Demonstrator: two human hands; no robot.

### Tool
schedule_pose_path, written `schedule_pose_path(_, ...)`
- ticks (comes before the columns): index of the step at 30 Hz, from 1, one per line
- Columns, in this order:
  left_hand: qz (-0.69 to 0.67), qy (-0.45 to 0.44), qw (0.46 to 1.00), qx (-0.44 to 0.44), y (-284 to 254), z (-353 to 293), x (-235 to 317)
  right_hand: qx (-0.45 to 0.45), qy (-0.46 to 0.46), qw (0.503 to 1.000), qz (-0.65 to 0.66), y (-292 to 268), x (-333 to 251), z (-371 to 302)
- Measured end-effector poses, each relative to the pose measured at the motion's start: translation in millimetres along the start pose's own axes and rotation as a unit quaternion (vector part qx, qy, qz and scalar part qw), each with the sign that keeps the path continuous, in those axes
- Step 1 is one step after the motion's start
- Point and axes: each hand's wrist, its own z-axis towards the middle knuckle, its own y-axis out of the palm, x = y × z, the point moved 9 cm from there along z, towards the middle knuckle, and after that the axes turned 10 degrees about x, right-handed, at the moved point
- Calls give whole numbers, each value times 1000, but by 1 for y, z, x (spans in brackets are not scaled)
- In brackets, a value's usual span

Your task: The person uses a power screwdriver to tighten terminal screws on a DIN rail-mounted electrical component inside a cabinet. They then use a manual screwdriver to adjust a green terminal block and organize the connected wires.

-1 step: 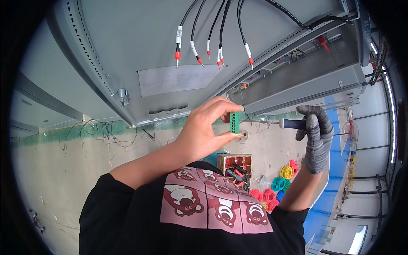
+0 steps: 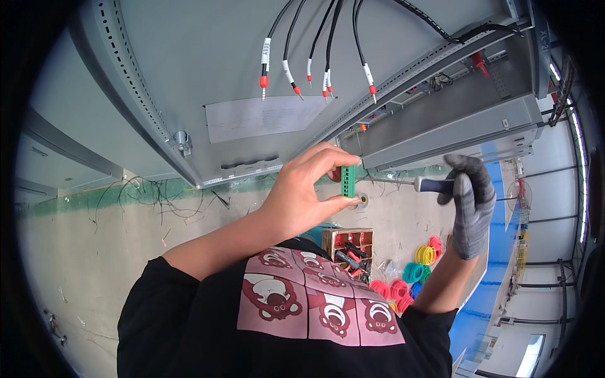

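Observation:
My bare left hand (image 2: 309,186) pinches a small green terminal block (image 2: 348,181) by its two ends, between thumb and fingers. The block stands upright, its row of dark openings in view. My right hand (image 2: 471,205), in a grey glove, grips a screwdriver (image 2: 433,184) by its dark blue handle. Its thin shaft runs left, level, to the right side of the block; whether the tip sits in a screw cannot be made out. Beyond my hands hang several black wires (image 2: 328,47) with white sleeves and red ferrules.
A grey metal cabinet (image 2: 189,57) fills the far side, with a paper sheet (image 2: 268,120) on it. Close to my body is a box (image 2: 326,242) of tools. Coloured wire coils (image 2: 413,273) lie on the floor at right. Loose dark wires (image 2: 157,198) litter the left.
The gloved fingers of my right hand have shifted slightly around the screwdriver handle. My left hand and the terminal block hold still.

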Motion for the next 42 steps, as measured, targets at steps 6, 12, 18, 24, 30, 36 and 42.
schedule_pose_path(6,9,-3,1000,0,-3,-1,-2,-105,23,994,15,10,0,-1)
schedule_pose_path(12,-8,-27,999,-18,5,-3,-5,-22,-138,986,87,8,-30,-9)
schedule_pose_path(18,-60,-95,993,-33,8,-7,-16,20,-11,996,81,3,-18,-15)
schedule_pose_path(24,-205,-139,968,-26,14,-7,-22,68,-42,993,84,-5,-31,-22)
schedule_pose_path(30,-212,-145,966,-33,17,-8,-21,66,-62,995,44,-8,-35,-29)
schedule_pose_path(36,-200,-139,970,-26,20,-8,-22,34,-95,995,9,-4,-48,-31)
schedule_pose_path(42,-129,-85,988,-6,10,-7,-25,-69,-195,975,-77,13,-74,-29)
